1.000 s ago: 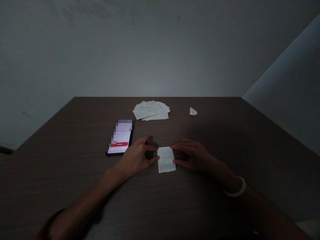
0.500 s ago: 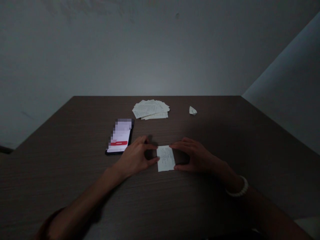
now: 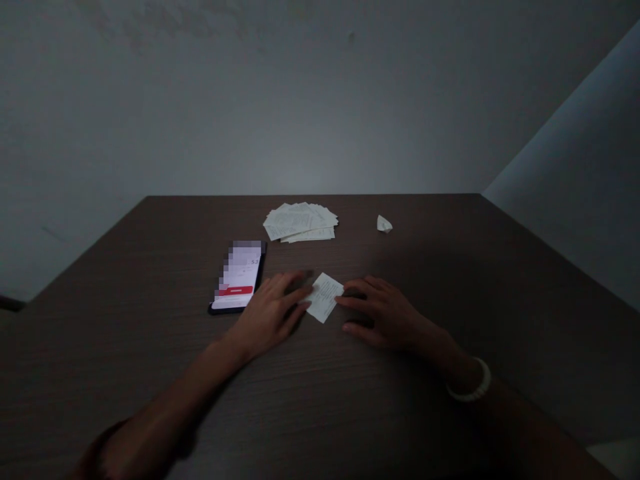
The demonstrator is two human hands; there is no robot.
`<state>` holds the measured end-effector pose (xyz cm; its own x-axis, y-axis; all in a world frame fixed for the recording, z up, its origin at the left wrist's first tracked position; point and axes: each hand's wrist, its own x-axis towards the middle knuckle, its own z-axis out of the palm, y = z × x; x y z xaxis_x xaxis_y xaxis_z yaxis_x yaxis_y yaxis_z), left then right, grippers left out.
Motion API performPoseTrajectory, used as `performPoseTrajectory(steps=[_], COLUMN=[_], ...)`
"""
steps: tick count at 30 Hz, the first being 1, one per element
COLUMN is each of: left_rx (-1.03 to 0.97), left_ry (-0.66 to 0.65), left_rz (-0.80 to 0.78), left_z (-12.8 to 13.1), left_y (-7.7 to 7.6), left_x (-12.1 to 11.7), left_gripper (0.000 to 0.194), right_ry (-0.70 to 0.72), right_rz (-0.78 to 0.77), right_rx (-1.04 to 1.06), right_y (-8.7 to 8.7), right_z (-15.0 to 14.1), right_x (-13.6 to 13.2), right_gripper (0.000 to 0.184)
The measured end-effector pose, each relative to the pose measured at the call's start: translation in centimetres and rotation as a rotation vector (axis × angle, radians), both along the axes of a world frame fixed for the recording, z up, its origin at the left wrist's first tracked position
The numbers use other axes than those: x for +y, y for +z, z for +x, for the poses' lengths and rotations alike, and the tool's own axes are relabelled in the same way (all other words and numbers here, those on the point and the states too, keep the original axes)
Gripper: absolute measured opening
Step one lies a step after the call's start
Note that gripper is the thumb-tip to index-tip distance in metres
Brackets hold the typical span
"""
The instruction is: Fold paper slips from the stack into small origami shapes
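A small square slip of printed paper [image 3: 323, 298] is turned like a diamond on the dark wooden table [image 3: 320, 400], between my two hands. At its left corner, the thumb and fingers of my left hand [image 3: 270, 310] close on the edge, slightly blurred. My right hand [image 3: 383, 310] touches the right corner with a fingertip, while its thumb rests lower and apart from the paper. A white beaded bracelet [image 3: 473, 387] circles my right wrist. Just left of my left hand lies a phone [image 3: 237, 277] with a lit screen.
A fanned pile of printed paper slips [image 3: 300, 221] lies toward the back of the table. To its right sits a small crumpled piece of paper [image 3: 384, 224]. A grey wall [image 3: 320, 100] rises behind the table's far edge.
The slip has rotated from square-on to a diamond and shifted slightly away from me. My right thumb has come off its edge, and my left fingers now meet its left corner.
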<state>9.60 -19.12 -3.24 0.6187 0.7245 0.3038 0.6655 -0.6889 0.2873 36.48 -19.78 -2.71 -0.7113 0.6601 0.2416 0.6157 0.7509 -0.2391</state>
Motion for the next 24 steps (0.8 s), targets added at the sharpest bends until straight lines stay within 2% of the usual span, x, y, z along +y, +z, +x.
performPoseTrajectory(steps=[3,5,10,12,16,24], left_rx=[0.021,0.041,0.065,0.062,0.058,0.031], left_ry=[-0.152,-0.200,-0.222,-0.226,-0.233,-0.295], left_rz=[-0.012,-0.025,-0.021,-0.016,-0.011,-0.001], left_z=[0.1,0.2,0.2,0.2,0.3,0.6], left_y=[0.0,0.1,0.4,0.5,0.7,1.2], left_x=[-0.2,-0.4,-0.3,-0.2,-0.3,-0.7], left_gripper=[0.032,0.030,0.027,0.027,0.026,0.024], right_ry=[-0.013,-0.024,-0.032,0.017,0.116,0.079], right_rz=[0.008,0.011,0.041,0.037,-0.001,-0.024], right_rx=[-0.016,-0.027,-0.064,-0.075,-0.092,-0.072], right_y=[-0.1,-0.2,-0.2,-0.1,0.3,0.3], right_z=[0.0,0.0,-0.5,-0.8,-1.3,-1.2], right_x=[0.0,0.0,-0.4,-0.6,-1.0,-1.0], right_gripper=[0.042,0.041,0.035,0.033,0.043,0.045])
